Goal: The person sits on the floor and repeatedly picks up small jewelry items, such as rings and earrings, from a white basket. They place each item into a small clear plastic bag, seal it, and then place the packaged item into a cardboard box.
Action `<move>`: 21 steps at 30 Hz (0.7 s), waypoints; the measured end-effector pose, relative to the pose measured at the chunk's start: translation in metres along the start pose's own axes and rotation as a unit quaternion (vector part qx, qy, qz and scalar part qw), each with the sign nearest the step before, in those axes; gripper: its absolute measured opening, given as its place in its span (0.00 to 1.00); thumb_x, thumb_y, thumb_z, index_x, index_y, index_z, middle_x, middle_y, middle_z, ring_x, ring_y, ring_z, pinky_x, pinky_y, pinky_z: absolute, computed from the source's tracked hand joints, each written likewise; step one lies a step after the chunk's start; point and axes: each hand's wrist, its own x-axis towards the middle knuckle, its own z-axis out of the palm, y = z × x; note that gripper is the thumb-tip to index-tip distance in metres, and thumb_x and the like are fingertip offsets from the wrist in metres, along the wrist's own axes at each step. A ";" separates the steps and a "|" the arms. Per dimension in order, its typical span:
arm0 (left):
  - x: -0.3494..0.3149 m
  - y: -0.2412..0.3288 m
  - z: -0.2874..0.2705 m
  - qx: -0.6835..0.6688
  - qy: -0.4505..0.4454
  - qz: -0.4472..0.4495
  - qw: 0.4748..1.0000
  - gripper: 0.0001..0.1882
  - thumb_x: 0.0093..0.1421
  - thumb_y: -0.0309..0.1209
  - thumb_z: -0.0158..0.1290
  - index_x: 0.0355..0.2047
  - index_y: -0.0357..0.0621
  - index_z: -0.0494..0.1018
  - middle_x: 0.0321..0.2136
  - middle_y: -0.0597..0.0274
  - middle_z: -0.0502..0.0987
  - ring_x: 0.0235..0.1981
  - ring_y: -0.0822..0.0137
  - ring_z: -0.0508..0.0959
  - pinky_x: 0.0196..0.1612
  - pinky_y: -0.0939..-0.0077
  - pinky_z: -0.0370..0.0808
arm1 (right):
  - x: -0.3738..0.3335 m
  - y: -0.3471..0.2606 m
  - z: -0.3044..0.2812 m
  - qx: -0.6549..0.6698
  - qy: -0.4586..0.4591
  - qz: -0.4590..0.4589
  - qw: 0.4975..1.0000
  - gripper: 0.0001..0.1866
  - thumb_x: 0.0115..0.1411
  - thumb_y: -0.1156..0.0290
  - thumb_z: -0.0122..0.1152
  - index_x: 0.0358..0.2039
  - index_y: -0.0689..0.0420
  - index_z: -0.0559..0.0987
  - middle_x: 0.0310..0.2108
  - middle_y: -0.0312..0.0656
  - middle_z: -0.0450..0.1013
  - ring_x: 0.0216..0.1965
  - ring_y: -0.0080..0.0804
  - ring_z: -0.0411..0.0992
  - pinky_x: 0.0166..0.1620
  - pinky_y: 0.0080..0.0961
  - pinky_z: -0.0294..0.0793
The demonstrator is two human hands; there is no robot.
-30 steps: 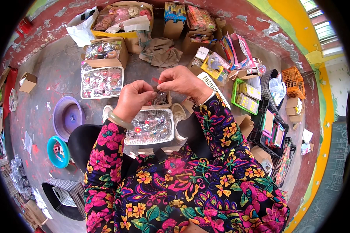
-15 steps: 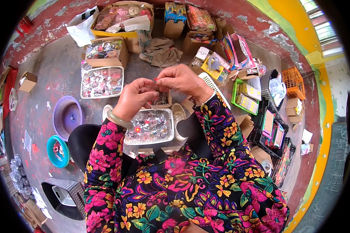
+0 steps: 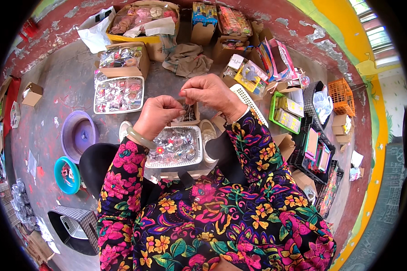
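Observation:
My right hand has thumb and forefinger pressed together, with a tiny red piece at their tips; its kind is too small to tell. Just to the left and slightly lower, my left hand is also pinched, and whatever its fingertips hold I cannot make out. A pale bangle circles that wrist. Both hands hover above a white plastic basket full of small clear packets, one showing a red flower. Partly behind the hands, a small cardboard box holds dark little items.
Another white basket of packets stands at the far left, before a carton. Purple and teal basins sit left. Cartons, a green basket and black crates crowd the right. My shoes flank the near basket.
My hands have drawn slightly apart; the left fingers dropped a little and closed more. The red piece stays at my right fingertips.

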 end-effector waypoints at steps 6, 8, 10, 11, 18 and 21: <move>0.001 -0.001 0.002 0.047 0.010 0.021 0.999 0.02 0.49 0.23 0.57 0.24 0.40 0.74 0.20 0.70 0.74 0.18 0.82 0.69 0.20 0.88 0.65 | 0.003 0.012 -0.002 -0.037 0.002 -0.028 0.999 0.07 0.53 0.74 0.57 0.27 0.65 0.77 0.20 0.34 0.72 0.23 0.17 0.67 0.27 0.16 0.67; 0.001 0.001 0.002 0.083 0.012 0.026 0.996 0.03 0.49 0.23 0.57 0.24 0.38 0.74 0.20 0.69 0.74 0.20 0.81 0.70 0.22 0.88 0.66 | 0.006 0.019 -0.004 -0.092 -0.003 -0.037 0.995 0.07 0.52 0.73 0.57 0.28 0.64 0.77 0.21 0.33 0.72 0.25 0.16 0.67 0.28 0.15 0.67; 0.004 -0.006 0.002 0.096 0.015 0.044 0.994 0.03 0.48 0.22 0.57 0.24 0.37 0.74 0.20 0.69 0.74 0.21 0.81 0.70 0.24 0.87 0.67 | 0.006 0.023 -0.005 -0.136 0.000 -0.046 0.990 0.08 0.50 0.71 0.58 0.28 0.63 0.77 0.21 0.35 0.72 0.24 0.17 0.67 0.28 0.17 0.67; 0.004 -0.009 0.002 0.103 0.016 0.053 0.993 0.03 0.48 0.22 0.58 0.24 0.37 0.74 0.21 0.69 0.74 0.22 0.80 0.71 0.26 0.87 0.68 | 0.007 0.023 -0.004 -0.152 0.005 -0.050 0.987 0.09 0.48 0.70 0.59 0.27 0.62 0.77 0.20 0.37 0.72 0.23 0.19 0.67 0.27 0.20 0.67; 0.005 -0.011 0.003 0.112 0.011 0.056 0.992 0.04 0.48 0.22 0.58 0.24 0.36 0.74 0.21 0.69 0.74 0.23 0.80 0.70 0.27 0.86 0.68 | 0.005 0.017 -0.003 -0.208 -0.004 -0.023 0.978 0.11 0.44 0.67 0.62 0.26 0.62 0.77 0.18 0.41 0.72 0.21 0.24 0.67 0.26 0.24 0.66; 0.002 -0.005 0.004 0.111 0.009 0.041 0.993 0.04 0.48 0.22 0.58 0.24 0.35 0.74 0.20 0.69 0.74 0.23 0.80 0.70 0.26 0.85 0.68 | 0.001 0.007 -0.005 -0.226 -0.040 -0.005 0.973 0.10 0.46 0.71 0.62 0.27 0.64 0.75 0.22 0.36 0.72 0.26 0.19 0.67 0.30 0.19 0.67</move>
